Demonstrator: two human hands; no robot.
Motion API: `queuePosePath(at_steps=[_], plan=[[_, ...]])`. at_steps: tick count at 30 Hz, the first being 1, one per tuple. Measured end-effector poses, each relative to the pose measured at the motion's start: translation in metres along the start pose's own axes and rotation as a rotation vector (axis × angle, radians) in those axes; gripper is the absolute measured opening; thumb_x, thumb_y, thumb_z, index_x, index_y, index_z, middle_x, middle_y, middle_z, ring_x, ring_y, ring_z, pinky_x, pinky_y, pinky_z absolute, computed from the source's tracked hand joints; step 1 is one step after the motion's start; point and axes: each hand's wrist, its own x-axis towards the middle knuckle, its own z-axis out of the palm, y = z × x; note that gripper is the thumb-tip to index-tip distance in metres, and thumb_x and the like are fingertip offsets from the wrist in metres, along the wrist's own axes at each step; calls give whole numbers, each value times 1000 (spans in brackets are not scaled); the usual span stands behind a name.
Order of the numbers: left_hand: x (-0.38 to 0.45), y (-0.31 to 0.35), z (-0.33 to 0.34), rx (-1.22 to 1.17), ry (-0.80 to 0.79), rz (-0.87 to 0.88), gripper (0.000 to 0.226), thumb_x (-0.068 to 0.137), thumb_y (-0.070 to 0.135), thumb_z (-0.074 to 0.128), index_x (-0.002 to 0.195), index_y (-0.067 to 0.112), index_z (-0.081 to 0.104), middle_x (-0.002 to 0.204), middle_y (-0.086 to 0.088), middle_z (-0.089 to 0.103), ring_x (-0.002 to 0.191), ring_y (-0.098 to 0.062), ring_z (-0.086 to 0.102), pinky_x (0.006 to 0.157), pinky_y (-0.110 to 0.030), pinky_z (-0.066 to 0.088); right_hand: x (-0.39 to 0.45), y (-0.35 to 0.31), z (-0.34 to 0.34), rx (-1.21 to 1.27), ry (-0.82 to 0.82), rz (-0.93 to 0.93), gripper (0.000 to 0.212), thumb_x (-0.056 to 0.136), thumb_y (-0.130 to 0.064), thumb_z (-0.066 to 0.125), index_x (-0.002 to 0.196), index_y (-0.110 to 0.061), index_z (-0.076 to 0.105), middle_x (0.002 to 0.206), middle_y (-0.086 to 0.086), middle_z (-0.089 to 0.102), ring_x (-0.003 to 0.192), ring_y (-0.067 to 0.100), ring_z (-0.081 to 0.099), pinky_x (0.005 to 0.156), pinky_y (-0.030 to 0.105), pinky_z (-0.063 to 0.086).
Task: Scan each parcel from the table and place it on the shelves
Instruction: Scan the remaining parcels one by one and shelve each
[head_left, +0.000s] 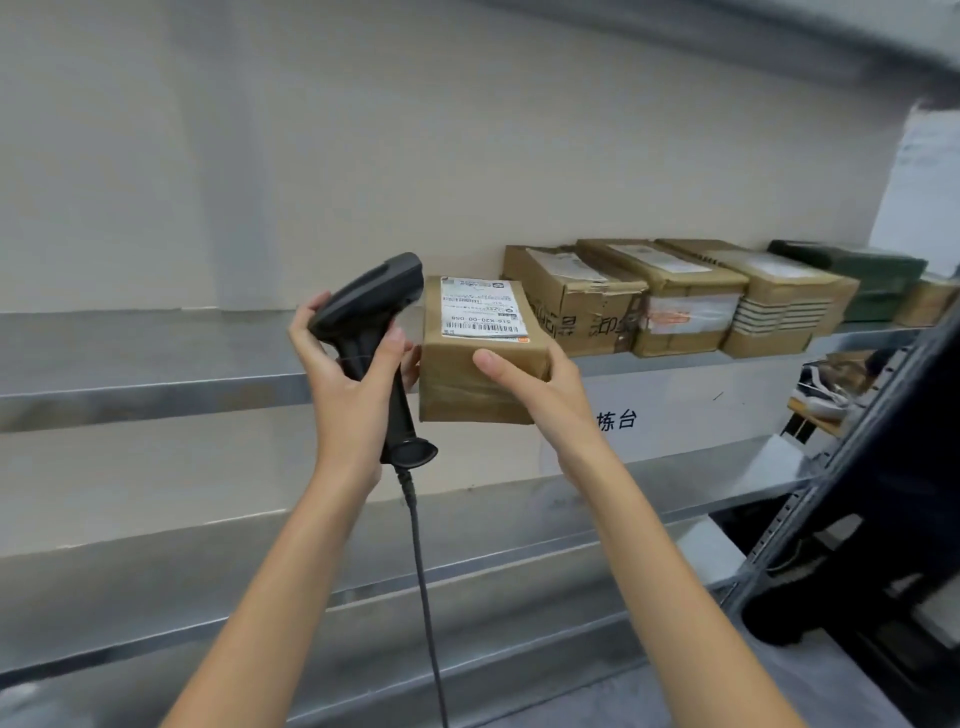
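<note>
- The scanner (371, 332) is gripped by the left hand (353, 379), just left of the parcel.
- The parcel (480, 353) is clasped by the right hand (530, 384) at the shelf (156, 384) edge, left of the stored boxes (670, 296); its long axis runs near to far.
- On its label (483, 306), "00-058" can be partly read.

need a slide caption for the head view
Left hand holds scanner; right hand holds labelled parcel at shelf.
</note>
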Motion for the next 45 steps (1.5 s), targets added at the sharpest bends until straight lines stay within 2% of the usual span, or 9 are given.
queuePosePath(at_steps=[4, 6, 9, 14, 18, 25, 35, 42, 45], plan=[[35, -23, 25, -49, -13, -46, 63, 94, 11, 71, 142, 26, 33, 147, -25, 48, 129, -41, 58, 106, -59, 49, 26, 14, 9, -310, 307, -200, 69, 88, -42, 75, 148, -24, 46, 144, -15, 53, 130, -6, 43, 102, 5, 32], [49, -34, 37, -64, -22, -71, 61, 97, 8, 68, 143, 27, 32, 146, -25, 50, 125, -41, 61, 101, -57, 54, 35, 21, 15, -597, 421, -439, 70, 97, -30, 66, 156, -13, 31, 157, 2, 38, 146, 11, 28, 117, 13, 20], [66, -45, 51, -62, -23, -83, 57, 99, 8, 66, 140, 29, 33, 138, -18, 58, 106, -28, 73, 89, -44, 62, 57, 32, 20, -920, 339, -699, 58, 104, -27, 50, 155, -7, 32, 162, 14, 30, 153, 29, 20, 126, 45, 12], [91, -51, 60, -37, -26, -103, 51, 100, 9, 64, 134, 33, 36, 131, -14, 65, 94, -20, 76, 81, -33, 63, 89, 44, 19, -1054, 167, -620, 64, 104, -50, 29, 158, -16, 25, 167, 6, 18, 156, 25, 6, 125, 50, -4], [99, -53, 65, 53, -6, -95, 50, 98, 10, 67, 133, 33, 39, 128, -17, 66, 99, -24, 74, 88, -42, 62, 105, 51, 21, -1071, 160, -636, 69, 103, -56, 25, 159, -15, 23, 167, 7, 16, 156, 26, 7, 124, 50, -5], [101, -60, 73, 180, 36, -6, 53, 98, 6, 66, 136, 29, 37, 117, -1, 66, 85, -11, 75, 75, -25, 59, 115, 53, 18, -1088, 115, -654, 73, 102, -57, 28, 159, -12, 23, 167, 10, 16, 155, 29, 11, 123, 56, 5], [66, -33, 23, 325, 273, 121, 51, 96, 10, 69, 128, 38, 39, 99, -8, 71, 90, -32, 77, 96, -53, 58, 92, 27, 30, -702, -99, -703, 74, 102, -54, 30, 157, -16, -1, 168, 7, 0, 156, 29, -3, 122, 45, -13], [16, 29, -45, 525, 494, 318, 53, 97, 0, 64, 131, 29, 36, 122, -27, 57, 77, -12, 73, 78, -32, 61, 56, 5, 101, -510, -395, -711, 74, 100, -55, 28, 160, -21, 3, 169, 2, -4, 155, 23, -10, 123, 44, -13], [-12, 64, -80, 633, 546, 370, 55, 97, 2, 65, 134, 27, 34, 133, -28, 50, 94, -29, 74, 78, -25, 60, 32, -2, 141, -477, -522, -702, 75, 102, -52, 34, 161, -22, -1, 169, 0, -10, 154, 20, -16, 122, 43, -16]])
